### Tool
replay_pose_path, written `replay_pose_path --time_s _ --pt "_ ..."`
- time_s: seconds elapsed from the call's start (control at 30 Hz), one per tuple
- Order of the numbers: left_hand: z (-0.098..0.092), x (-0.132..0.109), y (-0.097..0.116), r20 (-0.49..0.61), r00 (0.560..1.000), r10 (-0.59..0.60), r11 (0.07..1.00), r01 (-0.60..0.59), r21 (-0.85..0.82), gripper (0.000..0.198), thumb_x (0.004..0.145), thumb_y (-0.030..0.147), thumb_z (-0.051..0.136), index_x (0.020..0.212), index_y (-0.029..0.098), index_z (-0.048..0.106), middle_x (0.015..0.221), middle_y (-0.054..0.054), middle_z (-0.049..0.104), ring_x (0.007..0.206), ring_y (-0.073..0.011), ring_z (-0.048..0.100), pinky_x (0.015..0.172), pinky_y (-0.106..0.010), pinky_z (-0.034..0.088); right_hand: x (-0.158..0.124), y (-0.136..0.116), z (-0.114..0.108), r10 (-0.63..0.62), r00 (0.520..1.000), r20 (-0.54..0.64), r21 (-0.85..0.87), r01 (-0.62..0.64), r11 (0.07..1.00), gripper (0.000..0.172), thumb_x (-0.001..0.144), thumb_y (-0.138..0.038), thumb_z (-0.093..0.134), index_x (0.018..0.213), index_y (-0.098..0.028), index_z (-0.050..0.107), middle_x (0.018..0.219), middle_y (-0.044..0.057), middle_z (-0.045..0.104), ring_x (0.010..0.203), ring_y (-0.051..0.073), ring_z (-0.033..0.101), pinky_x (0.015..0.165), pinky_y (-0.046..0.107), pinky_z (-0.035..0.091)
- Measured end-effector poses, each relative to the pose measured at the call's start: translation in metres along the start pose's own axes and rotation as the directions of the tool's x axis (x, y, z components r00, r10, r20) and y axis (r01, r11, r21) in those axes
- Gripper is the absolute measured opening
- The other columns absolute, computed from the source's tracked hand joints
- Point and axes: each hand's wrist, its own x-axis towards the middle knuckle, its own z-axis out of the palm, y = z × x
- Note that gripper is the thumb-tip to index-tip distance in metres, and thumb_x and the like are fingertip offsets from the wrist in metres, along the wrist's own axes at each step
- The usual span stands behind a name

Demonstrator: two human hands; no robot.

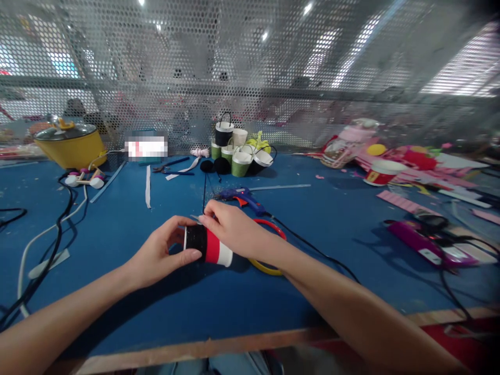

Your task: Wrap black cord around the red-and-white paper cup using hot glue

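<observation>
A paper cup [211,246] with black, red and white bands lies on its side just above the blue table [156,302]. My left hand [160,255] wraps around its open end, thumb beneath and fingers over the rim. My right hand [230,226] rests on top of the cup, fingers pinched on a thin grey strip at the black band. Scissors with red and yellow handles [269,250] lie under my right wrist.
A blue glue gun [244,198] with its black cord lies behind the cup. Several decorated cups [238,151] stand at the back centre. A yellow pot [70,143] sits far left, cables [47,239] trail on the left, pink craft clutter [390,161] and a purple tool [425,242] right.
</observation>
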Motion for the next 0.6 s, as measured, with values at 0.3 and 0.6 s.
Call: replay_pose_path --time_s 0.3,0.6 --pt "-0.003 -0.002 0.001 0.007 0.977 0.211 0.971 -0.210 0.117 0.040 0.077 0.027 0.066 0.113 0.022 0.048 0.107 -0.007 0.053 0.102 -0.0213 0.054 0.085 -0.034 0.048 0.009 -0.001 -0.011 -0.003 0.998 0.063 0.146 -0.007 0.989 0.017 0.085 -0.023 0.047 0.068 -0.019 0.045 0.064 -0.002 0.054 0.061 0.012 0.047 0.058 0.024 0.034" --pt "-0.005 -0.002 0.002 0.051 0.958 0.283 0.936 -0.287 0.205 0.043 0.079 0.028 0.064 0.118 0.025 0.046 0.112 -0.009 0.051 0.108 -0.0230 0.051 0.091 -0.037 0.045 0.014 0.003 -0.011 -0.004 0.995 0.098 0.203 -0.016 0.979 0.017 0.084 -0.023 0.048 0.068 -0.018 0.048 0.064 -0.002 0.054 0.060 0.011 0.048 0.056 0.023 0.035"
